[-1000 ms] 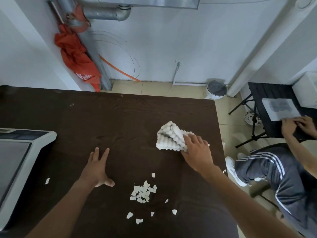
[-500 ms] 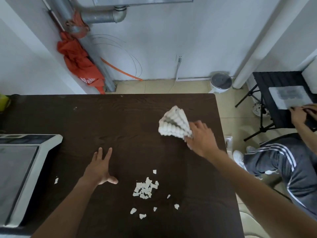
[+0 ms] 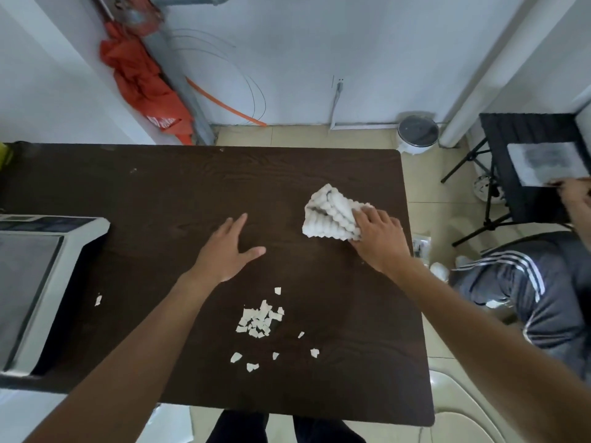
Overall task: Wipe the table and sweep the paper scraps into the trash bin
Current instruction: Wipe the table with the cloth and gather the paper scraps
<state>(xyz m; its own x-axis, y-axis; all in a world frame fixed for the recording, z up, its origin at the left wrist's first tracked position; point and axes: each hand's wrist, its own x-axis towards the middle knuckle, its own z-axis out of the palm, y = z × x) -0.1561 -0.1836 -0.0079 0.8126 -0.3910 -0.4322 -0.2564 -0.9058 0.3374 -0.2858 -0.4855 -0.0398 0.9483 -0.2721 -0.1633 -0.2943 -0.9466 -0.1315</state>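
A crumpled white bumpy cloth [image 3: 326, 215] lies on the dark brown table [image 3: 160, 193] near its right edge. My right hand [image 3: 379, 239] presses on the cloth's right side with fingers spread over it. My left hand [image 3: 228, 251] rests flat on the table, fingers straight, to the left of the cloth. A pile of white paper scraps [image 3: 259, 319] sits nearer to me, between my forearms, with loose scraps [image 3: 252, 366] around it. One stray scrap [image 3: 98, 299] lies far left. A small white trash bin [image 3: 417, 134] with a dark lid stands on the floor beyond the table's far right corner.
A grey and white machine [image 3: 38, 282] fills the table's left side. A seated person in striped dark trousers [image 3: 531, 292] is close to the right edge, hands at a black folding table [image 3: 524, 167]. An orange cloth [image 3: 140, 81] hangs on a pipe by the wall.
My right hand has slid the cloth back and forth near the right edge, away and then nearer again. My left hand stayed flat on the table. The camera view tilted downward.
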